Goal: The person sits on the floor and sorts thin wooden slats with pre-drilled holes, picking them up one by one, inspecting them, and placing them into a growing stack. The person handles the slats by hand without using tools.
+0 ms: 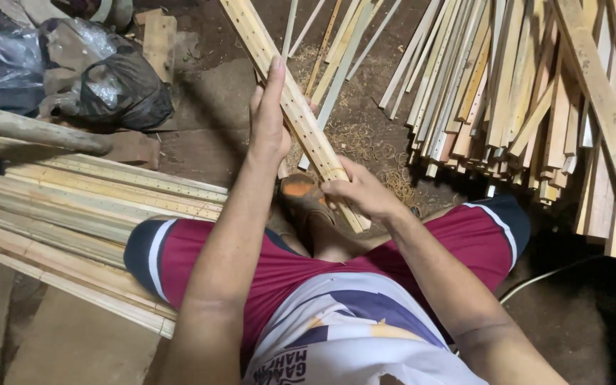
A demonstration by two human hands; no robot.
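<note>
1. Dirt floor point(208, 93) around you: a loose slat heap point(536, 93) lies beyond your right hand point(358, 194), a neater drilled stack point(94, 207) beside your left hand point(269, 114).
2. Both hands grasp one drilled slat point(294, 107) above your knees; judging by the heap, much is left.

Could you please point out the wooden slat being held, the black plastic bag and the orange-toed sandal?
wooden slat point(301, 114): head view, on its perforated face between the hands.
black plastic bag point(126, 93): head view, on its bulging middle.
orange-toed sandal point(299, 189): head view, on its orange toe.
</note>
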